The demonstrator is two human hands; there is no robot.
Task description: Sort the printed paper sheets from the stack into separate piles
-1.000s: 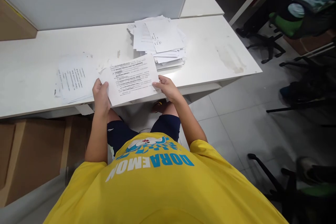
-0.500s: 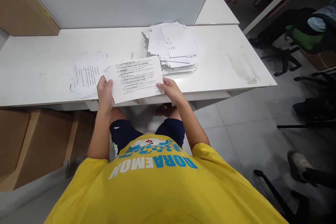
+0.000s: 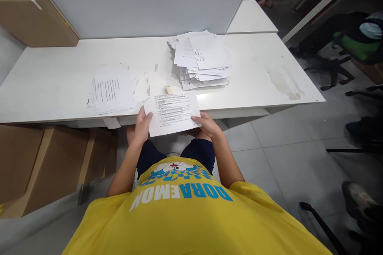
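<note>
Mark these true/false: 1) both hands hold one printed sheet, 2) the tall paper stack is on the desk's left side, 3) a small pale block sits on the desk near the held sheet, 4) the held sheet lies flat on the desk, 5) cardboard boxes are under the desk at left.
1) True: the left hand and right hand grip opposite edges of the printed sheet.
2) False: the tall paper stack is right of centre; a thin pile lies to the left.
3) True: the small pale block sits just beyond the sheet.
4) False: it is held at the edge of the desk, mostly over the lap.
5) True: cardboard boxes show there.
</note>
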